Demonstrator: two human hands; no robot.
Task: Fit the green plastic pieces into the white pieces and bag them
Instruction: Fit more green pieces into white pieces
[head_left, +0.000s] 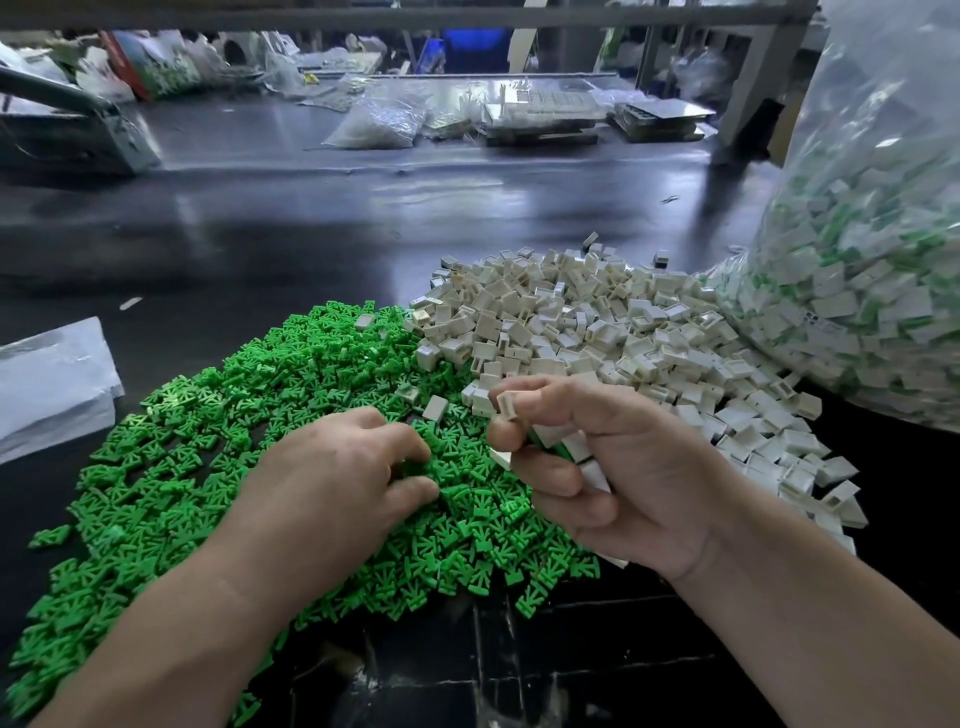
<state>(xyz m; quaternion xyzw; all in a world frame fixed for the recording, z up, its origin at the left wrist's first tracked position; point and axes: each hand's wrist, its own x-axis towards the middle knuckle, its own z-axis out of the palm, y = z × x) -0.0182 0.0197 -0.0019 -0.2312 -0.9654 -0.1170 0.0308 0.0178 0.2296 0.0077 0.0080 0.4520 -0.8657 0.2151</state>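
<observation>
A white piece (508, 406) is being pinched between thumb and forefinger of the right hand (613, 467). 1 end is being left clear of the fingertips, probably so that a green part can be pushed in. More white pieces (574, 448), with a sliver of green showing among them, are being cupped in the same palm under the curled lower fingers. This is most likely being done so that several can be handled before the bag is reached for. The right grip is thus being closed narrowly on the 1 piece and loosely round the rest.

The left hand (337, 467) is being held palm-down on the green pile (182, 467), thumb and forefinger being set close together among the pieces. Whether 1 is being held in that grip cannot be told, since the tips are being hidden by the green.

The 2 heaps are being kept touching on the dark surface (311, 234), green under the left hand and the white pile (597, 322) beyond the right, so each hand is being fed from its own side. The clear bag (857, 270), holding white-and-green pieces, is being stood at the right against the white pile, nearest the hand that is being loaded. Flat bags (52, 384) are being kept at the left.

The step is being judged as picking a green piece for fitting, and much stock is being left unfitted.
</observation>
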